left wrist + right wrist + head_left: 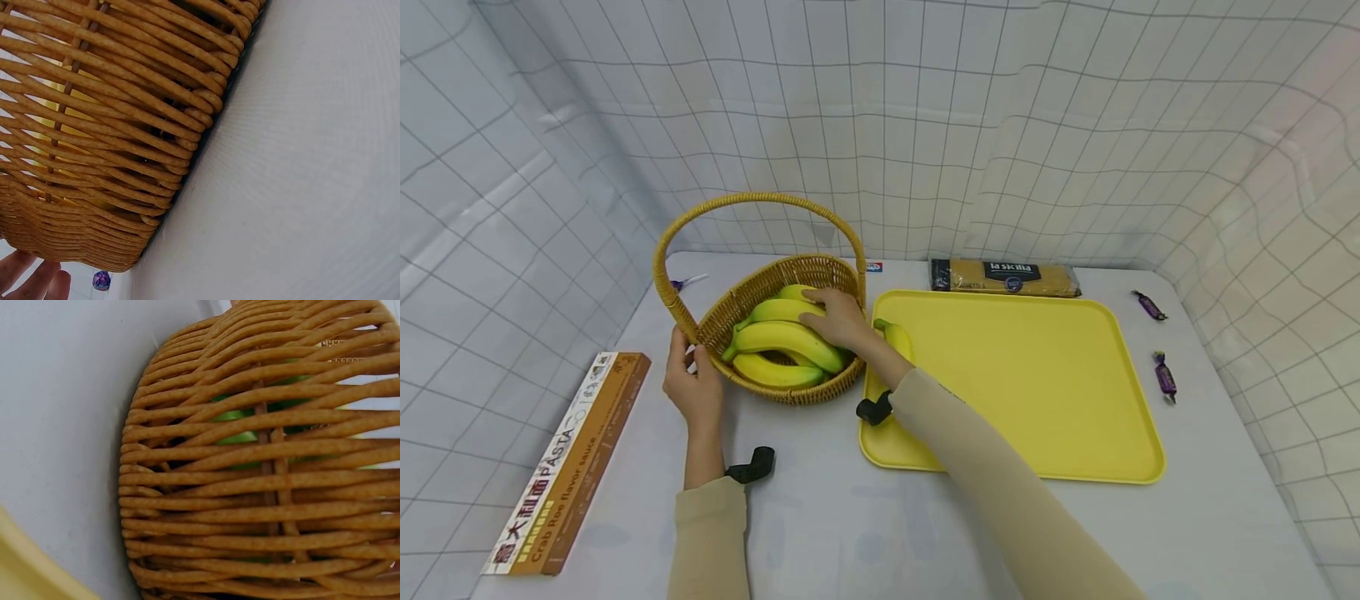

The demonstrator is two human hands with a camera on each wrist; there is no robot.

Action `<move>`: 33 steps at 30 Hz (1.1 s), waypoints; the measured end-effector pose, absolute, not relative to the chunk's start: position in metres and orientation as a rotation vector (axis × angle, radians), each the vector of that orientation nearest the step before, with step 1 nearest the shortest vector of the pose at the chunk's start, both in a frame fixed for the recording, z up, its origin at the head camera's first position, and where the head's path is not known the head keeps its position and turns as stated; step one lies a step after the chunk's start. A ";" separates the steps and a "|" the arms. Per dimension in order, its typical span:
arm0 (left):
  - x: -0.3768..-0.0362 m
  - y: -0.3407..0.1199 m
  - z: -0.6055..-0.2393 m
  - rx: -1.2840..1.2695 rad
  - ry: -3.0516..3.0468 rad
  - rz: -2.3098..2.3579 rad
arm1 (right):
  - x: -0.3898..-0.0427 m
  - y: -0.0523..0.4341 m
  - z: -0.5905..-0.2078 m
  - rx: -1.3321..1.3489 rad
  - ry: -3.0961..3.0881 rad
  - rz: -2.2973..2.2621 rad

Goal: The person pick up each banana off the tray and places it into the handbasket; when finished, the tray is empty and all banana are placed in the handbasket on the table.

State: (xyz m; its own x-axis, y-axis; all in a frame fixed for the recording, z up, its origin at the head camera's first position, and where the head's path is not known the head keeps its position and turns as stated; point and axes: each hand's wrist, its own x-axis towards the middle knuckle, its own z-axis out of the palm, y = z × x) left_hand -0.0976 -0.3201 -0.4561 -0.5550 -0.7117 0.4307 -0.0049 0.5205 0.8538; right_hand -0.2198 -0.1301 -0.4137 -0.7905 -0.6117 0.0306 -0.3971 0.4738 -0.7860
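Observation:
A wicker basket [801, 396] with a tall arched handle stands on the table and holds several bananas [782, 337]. At its left side, by the foot of the handle, my left hand [692, 387] grips the rim between thumb and fingers. My right hand [838, 318] reaches in over the right rim, its thumb and fingers around a banana [775, 311] in the pile. Another banana [897, 337] lies at the left end of a yellow tray [1015, 375], partly covered by my right forearm. Both wrist views are mostly filled by basket weave; fingertips [39, 281] show in the left one.
Behind the tray lies a spaghetti packet [1011, 277]. Two purple-wrapped candies [1150, 306] are on the right side of the table. A pasta box [568, 462] lies at the left. Grid-patterned curtains [917, 125] enclose the table.

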 end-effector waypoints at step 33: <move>-0.094 -0.316 -0.453 0.592 -1.941 -1.107 | -0.148 -0.024 -0.401 -0.747 2.589 -1.885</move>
State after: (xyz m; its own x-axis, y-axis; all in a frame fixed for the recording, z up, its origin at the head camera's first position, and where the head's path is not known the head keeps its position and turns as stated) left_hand -0.0944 -0.3161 -0.4533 -0.5651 -0.7135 0.4142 -0.0065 0.5059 0.8626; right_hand -0.1482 -0.0245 -0.4010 -0.8865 -0.2715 0.3747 -0.4399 0.2437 -0.8643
